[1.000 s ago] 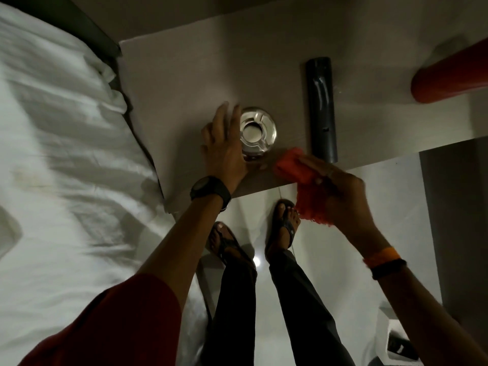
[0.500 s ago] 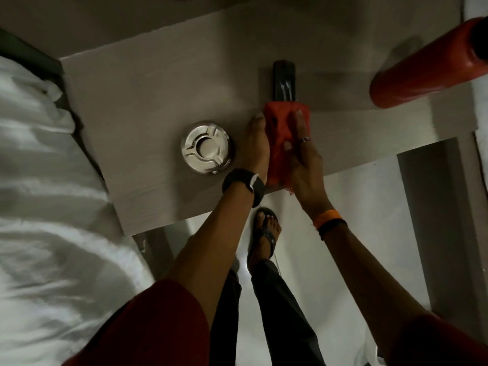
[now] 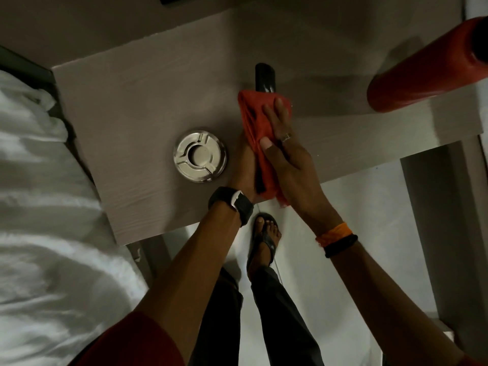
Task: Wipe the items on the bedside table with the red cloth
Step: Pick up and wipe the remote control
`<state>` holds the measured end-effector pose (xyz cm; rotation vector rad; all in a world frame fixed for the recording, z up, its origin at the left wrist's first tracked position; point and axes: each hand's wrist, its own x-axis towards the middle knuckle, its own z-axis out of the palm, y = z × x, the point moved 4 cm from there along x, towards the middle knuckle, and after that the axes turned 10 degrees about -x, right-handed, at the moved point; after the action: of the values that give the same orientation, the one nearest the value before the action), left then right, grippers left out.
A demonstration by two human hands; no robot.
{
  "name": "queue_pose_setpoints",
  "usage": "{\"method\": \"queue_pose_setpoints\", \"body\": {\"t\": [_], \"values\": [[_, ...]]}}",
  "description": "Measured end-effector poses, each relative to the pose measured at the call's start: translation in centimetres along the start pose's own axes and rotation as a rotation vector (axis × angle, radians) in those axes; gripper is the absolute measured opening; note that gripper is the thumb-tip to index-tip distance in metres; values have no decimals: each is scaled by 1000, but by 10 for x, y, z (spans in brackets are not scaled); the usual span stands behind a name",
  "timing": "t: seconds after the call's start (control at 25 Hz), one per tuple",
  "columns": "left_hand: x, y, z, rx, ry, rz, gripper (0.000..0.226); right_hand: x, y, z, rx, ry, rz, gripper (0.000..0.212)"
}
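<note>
Spanning most of the view, the pale wood-grain surface point(image 3: 137, 107) carries a red cylinder point(image 3: 422, 77) at its far right, a round steel ashtray point(image 3: 200, 155) near the middle and, just beside that, a slim black remote control point(image 3: 265, 77) whose far end alone pokes out of the red cloth point(image 3: 257, 122). The right hand point(image 3: 287, 154) lies flat with fingers spread, pressing the soft, limp cloth along the remote, while the left hand point(image 3: 244, 165) is curled against its near end, apparently steadying it. Light, rigid and probably slick, the remote is best pinned by its long edges so it cannot skate under the wipe.
</note>
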<state>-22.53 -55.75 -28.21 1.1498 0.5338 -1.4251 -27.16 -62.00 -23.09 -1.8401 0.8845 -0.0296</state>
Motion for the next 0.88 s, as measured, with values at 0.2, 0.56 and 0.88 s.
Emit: {"method": "queue_pose_setpoints", "body": {"t": [0.2, 0.56, 0.88], "values": [[-1, 15, 7, 8, -70, 205, 37, 56, -2, -6, -99, 112, -49, 50], [-8, -2, -6, -61, -189, 165, 46, 122, 27, -35, 363, 296, 220, 29], [-9, 24, -8, 64, 25, 489, 43, 127, 59, -89, 414, 419, 88, 26]]}}
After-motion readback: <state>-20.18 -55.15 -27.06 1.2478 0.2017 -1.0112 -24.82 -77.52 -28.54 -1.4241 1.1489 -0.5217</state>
